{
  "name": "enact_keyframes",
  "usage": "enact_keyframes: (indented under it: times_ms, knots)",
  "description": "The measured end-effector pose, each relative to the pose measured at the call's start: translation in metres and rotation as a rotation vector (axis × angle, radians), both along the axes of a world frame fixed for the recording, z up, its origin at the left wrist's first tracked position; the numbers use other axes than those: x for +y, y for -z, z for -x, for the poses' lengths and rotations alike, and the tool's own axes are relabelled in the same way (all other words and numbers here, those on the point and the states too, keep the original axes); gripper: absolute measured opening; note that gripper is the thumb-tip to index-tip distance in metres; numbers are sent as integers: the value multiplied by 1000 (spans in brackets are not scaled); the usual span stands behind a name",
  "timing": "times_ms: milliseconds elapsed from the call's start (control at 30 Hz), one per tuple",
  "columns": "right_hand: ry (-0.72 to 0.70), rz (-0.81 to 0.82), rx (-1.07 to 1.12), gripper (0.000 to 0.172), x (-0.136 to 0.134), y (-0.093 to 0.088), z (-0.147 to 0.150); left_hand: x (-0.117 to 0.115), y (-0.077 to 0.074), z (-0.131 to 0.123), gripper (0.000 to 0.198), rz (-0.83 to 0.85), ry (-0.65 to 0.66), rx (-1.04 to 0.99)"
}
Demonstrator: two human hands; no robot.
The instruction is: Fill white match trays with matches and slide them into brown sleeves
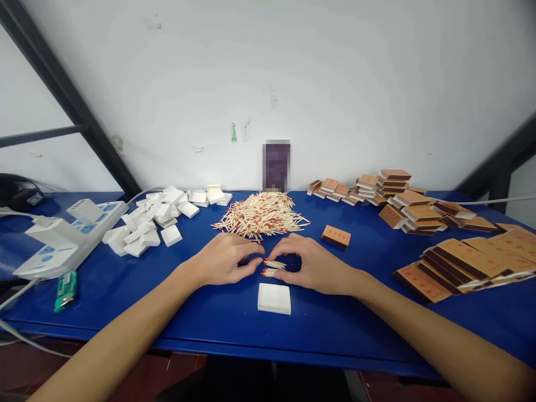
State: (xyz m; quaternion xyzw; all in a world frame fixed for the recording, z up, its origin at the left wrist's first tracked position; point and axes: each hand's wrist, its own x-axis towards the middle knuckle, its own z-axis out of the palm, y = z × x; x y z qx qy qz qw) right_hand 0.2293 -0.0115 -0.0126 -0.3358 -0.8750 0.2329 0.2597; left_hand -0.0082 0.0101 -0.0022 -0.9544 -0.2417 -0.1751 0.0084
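Observation:
Two small groups of red-headed matches [275,264] are between my hands, heads pointing left. My right hand [316,263] curls around them, index fingertip at the upper group and thumb against the tail ends of the lower one. To their left, my left hand [224,259] has its thumb and index finger apart near the match heads, holding nothing. Just below them on the table is a white matchbox tray [274,298]. Behind my hands lies a large heap of loose matches [263,215].
White trays [154,218] are piled at left, near a power strip [75,240] and a green lighter [66,290]. One matchbox sleeve [336,235] lies right of the heap. More sleeves [460,259] are stacked along the right side of the blue table [201,329].

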Motion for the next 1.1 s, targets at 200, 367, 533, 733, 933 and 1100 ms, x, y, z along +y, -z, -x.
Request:
enact_keyframes:
  times_ms: [200, 367, 533, 733, 933, 1100]
  knots:
    - [20, -22, 22, 13, -1, 2, 2, -4, -4, -4, 27, 36, -26, 91]
    - [40, -53, 46, 11, -1, 7, 5, -4, -2, -6, 35, -8, -33, 116]
    - [47, -80, 27, 9, -1, 9, 5, -3, 1, -7, 27, 26, -18, 112]
    - [54, -131, 3, 11, 1, 11, 0, -3, -1, -9, 24, 58, -33, 75]
    - [49, -142, 47, 14, 1, 12, 3, -3, -1, -11, 22, 139, -63, 64]
    - [49, -144, 80, 14, 1, 11, 6, -4, 2, -11, 21, 195, -82, 44]
